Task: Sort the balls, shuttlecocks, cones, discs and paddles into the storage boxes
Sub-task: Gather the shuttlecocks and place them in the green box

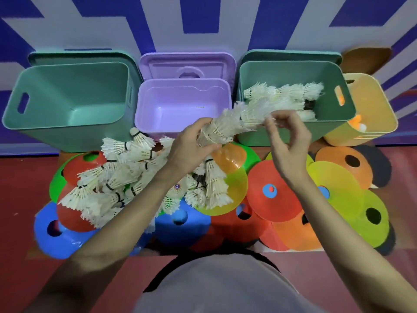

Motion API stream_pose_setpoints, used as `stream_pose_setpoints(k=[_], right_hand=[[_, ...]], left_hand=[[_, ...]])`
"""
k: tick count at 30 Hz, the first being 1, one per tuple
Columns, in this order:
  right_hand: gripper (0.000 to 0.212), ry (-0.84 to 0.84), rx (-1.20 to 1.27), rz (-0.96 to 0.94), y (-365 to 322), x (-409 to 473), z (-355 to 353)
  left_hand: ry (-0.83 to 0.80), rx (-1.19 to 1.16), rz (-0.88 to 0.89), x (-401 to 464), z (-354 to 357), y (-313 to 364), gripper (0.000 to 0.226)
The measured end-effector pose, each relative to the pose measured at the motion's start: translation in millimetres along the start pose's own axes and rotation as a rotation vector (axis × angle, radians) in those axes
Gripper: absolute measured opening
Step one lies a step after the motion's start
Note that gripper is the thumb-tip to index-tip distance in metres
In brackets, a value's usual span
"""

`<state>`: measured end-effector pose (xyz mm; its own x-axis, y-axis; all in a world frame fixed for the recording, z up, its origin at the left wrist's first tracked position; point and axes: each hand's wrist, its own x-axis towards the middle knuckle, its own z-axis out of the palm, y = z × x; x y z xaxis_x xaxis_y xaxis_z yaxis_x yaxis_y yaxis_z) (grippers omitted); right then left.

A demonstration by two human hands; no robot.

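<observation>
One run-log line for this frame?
left hand: grips shuttlecock stack | right hand: pinches stack's far end | target: right green box, shuttlecocks inside | purple box: empty

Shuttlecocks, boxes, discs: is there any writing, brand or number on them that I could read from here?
No text can be read in this view.
Shuttlecock in the loose pile: a small round coloured sticker on its base, too blurred to read.
Purple lid behind the purple box: moulded shapes only, no letters visible.
Green boxes, yellow box and discs: plain, no labels seen.
</observation>
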<state>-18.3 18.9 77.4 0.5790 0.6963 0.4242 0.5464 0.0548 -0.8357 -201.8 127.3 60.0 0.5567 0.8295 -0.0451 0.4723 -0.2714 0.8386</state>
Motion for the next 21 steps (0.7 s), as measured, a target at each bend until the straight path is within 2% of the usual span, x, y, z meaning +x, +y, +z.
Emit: stream_pose_setpoints(k=[3,8,13,16,21], right_hand=[[0.003,-0.046,-0.007,0.029,17.6,22.2,-16.6],[0.003,0.014,0.054,0.063,45.6,70.8,-45.2],[0.003,0.084,0.063,0.128,80.3,104.6,-60.8],[0.015,0.134,0.052,0.167,103.4,116.5,-68.3],[0.013,-0.015,-0.079,0.313,150.8,130.8,-79.7]], left_hand=[[-0.013,0.089,0.037,28.4,15.5,32.1,0.057],[0.009,0.174,0.131,79.9,39.3,74.6,0.056],[-0.053,0.256,0.131,133.5,73.8,97.0,0.06],[-0.128,0.287,0.122,155.7,94.6,101.5,0.061],[-0.283,0.388,0.08,178.0,125.0,96.8,0.067]])
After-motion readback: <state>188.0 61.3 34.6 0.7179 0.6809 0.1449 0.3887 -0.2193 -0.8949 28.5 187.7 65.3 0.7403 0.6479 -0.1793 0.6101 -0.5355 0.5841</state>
